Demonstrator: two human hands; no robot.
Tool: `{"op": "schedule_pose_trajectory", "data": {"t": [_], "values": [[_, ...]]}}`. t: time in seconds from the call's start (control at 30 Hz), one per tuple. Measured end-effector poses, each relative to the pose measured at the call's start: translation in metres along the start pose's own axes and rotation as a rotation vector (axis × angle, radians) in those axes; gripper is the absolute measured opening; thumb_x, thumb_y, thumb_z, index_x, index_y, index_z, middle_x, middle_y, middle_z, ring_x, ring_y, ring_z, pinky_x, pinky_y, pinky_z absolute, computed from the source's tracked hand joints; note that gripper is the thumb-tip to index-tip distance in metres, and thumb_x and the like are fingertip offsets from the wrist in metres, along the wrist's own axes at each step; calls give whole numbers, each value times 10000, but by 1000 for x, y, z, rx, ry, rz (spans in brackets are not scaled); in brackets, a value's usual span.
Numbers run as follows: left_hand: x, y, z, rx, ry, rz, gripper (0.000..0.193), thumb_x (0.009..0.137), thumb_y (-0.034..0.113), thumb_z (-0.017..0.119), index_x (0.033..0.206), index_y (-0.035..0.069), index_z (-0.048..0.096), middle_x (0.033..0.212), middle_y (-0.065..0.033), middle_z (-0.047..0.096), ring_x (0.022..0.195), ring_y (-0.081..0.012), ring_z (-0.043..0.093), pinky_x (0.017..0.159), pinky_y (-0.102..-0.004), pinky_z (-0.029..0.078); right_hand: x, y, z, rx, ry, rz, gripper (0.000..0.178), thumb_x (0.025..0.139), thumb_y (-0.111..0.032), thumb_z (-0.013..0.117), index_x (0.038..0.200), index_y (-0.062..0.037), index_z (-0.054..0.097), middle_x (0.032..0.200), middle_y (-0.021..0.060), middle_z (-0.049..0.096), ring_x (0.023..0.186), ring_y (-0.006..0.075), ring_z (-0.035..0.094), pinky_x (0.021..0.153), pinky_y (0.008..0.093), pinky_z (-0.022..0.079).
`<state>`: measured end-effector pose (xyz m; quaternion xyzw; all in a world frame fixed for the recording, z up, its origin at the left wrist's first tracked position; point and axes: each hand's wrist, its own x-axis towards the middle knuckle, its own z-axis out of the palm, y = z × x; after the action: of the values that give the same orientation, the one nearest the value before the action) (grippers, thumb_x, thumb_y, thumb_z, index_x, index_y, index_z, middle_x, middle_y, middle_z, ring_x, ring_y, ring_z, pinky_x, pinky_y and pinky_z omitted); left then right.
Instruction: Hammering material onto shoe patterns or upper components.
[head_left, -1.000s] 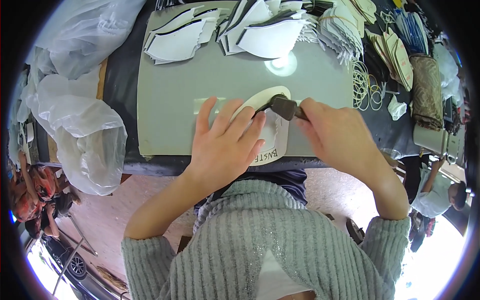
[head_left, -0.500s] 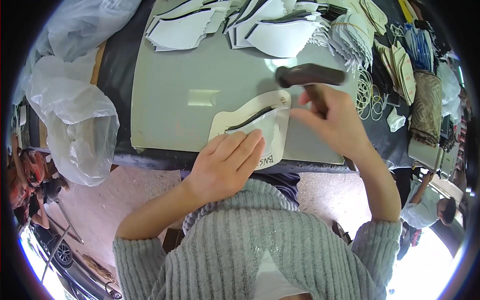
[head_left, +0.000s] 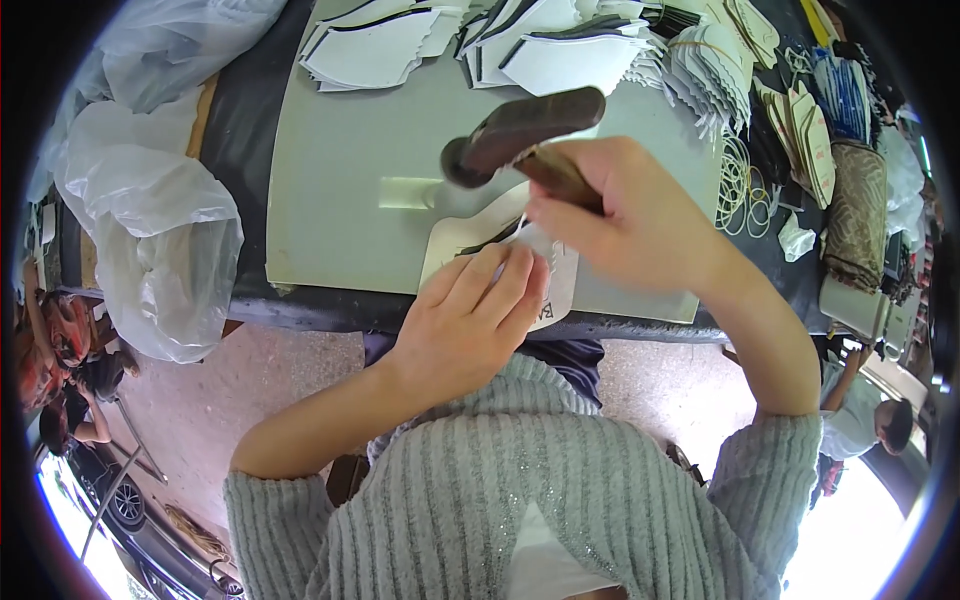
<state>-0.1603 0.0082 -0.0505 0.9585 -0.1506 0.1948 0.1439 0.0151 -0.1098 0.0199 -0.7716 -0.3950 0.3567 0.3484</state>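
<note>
My right hand [head_left: 625,215] grips a hammer [head_left: 535,125] by its wooden handle, the dark metal head raised over the board. Below it, a cream template [head_left: 450,240] with a curved outline lies at the board's near edge. A white shoe-upper piece [head_left: 538,240] with a dark curved edge is on the template, mostly covered by my hands. My left hand [head_left: 465,315] has its fingers bent and close together on this piece; its thumb is hidden. My right thumb is close to the piece's upper corner; whether it touches cannot be made out.
A grey-green board [head_left: 340,230] lies on a black-covered table. Stacks of white cut pieces [head_left: 370,50] stand at its far side. To the right are a banded bundle [head_left: 700,75], looped cords [head_left: 740,190] and a patterned roll [head_left: 853,215]. Clear plastic bags [head_left: 150,230] fill the left.
The hammer and my right hand have moved left and nearer my left hand. My left fingers have shifted slightly right and bent more at the white piece's upper corner.
</note>
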Motion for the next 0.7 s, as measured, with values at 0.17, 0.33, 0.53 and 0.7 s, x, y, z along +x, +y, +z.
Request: {"op": "schedule_pose_trajectory", "data": {"t": [0.17, 0.33, 0.53, 0.7], "values": [[-14, 2, 1, -115, 101, -76, 382, 772, 143, 684, 1127, 8, 641, 1204, -131, 599, 1053, -268, 603, 871, -385, 510, -5, 17, -12, -46, 2, 108, 183, 874, -125, 634, 831, 23, 536, 624, -2, 419, 586, 78, 356, 515, 281, 321], [-15, 0, -4, -74, 68, -138, 399, 779, 196, 688, 1124, 6, 626, 1222, -113, 597, 1107, -245, 572, 912, -371, 484, -10, 29, -12, -147, 6, 92, 210, 874, -141, 656, 829, 31, 545, 629, 5, 433, 587, 87, 367, 512, 287, 328], [-7, -3, -9, -77, 19, -115, 416, 774, 171, 682, 1147, -1, 613, 1193, -106, 599, 1053, -247, 574, 881, -371, 484, -7, 34, -7, -208, 40, 63, 224, 870, -133, 659, 814, 57, 554, 607, 66, 424, 561, 123, 361, 507, 320, 342], [2, -2, -8, -90, 41, -168, 404, 756, 121, 659, 1137, -7, 618, 1104, -92, 597, 980, -236, 577, 829, -359, 488, -12, 31, -4, -182, 83, 72, 209, 867, -122, 658, 827, 62, 567, 607, 98, 442, 546, 141, 365, 506, 329, 346]]}}
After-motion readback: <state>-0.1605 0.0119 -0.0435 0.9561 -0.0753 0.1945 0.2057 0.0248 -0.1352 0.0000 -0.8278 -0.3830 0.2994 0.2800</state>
